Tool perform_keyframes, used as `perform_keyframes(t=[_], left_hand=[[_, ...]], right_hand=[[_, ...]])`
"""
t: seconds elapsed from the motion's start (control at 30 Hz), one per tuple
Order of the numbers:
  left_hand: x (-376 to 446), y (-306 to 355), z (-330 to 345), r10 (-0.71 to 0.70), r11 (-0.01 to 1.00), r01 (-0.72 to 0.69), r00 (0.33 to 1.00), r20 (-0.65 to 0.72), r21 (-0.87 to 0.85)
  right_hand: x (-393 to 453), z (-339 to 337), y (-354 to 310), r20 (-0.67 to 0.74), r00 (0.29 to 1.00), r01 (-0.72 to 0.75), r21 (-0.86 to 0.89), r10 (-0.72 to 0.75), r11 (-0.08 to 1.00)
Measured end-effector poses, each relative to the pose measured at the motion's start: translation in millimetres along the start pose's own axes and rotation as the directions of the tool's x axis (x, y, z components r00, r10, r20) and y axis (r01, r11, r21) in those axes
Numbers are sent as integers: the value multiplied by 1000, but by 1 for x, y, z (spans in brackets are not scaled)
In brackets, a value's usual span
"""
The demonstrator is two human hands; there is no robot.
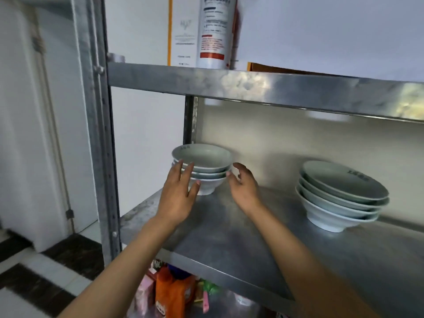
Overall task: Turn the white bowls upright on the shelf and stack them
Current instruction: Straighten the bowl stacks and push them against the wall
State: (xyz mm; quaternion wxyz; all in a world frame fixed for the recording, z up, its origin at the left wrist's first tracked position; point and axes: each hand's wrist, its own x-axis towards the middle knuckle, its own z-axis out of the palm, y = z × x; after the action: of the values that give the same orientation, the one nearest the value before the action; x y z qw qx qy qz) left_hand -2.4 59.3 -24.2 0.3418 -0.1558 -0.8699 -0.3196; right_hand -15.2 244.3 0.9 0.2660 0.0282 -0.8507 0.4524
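A stack of three upright white bowls (206,161) stands at the back left of the metal shelf (229,237). My left hand (177,193) is flat with fingers spread, its fingertips touching the left side of that stack. My right hand (244,185) hovers just right of the stack, fingers apart and curled, holding nothing. A second stack of several upright white bowls (341,196) sits at the right of the same shelf, away from both hands.
The upper shelf (252,84) overhangs closely, carrying a white bottle (214,31) and a box. A steel upright post (101,134) bounds the left side. Orange packets (172,292) lie on the level below. Bare metal lies between the two stacks.
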Motion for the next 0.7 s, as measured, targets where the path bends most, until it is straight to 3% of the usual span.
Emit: perform_keyframes(t=[0.23, 0.37, 0.5, 0.7], left_hand=[[43, -38, -18, -116, 993, 116, 993, 8, -23], [63, -41, 1, -36, 999, 37, 999, -30, 30], [82, -45, 24, -17, 998, 21, 997, -69, 56], [95, -60, 44, -76, 996, 83, 985, -155, 44]], right_hand=[[57, 14, -3, 79, 996, -27, -197, 44, 980], [85, 14, 4, 159, 987, 61, -315, -10, 947], [99, 24, 10, 217, 976, 10, -170, 27, 985], [105, 44, 15, 9, 998, 66, -45, -66, 997]])
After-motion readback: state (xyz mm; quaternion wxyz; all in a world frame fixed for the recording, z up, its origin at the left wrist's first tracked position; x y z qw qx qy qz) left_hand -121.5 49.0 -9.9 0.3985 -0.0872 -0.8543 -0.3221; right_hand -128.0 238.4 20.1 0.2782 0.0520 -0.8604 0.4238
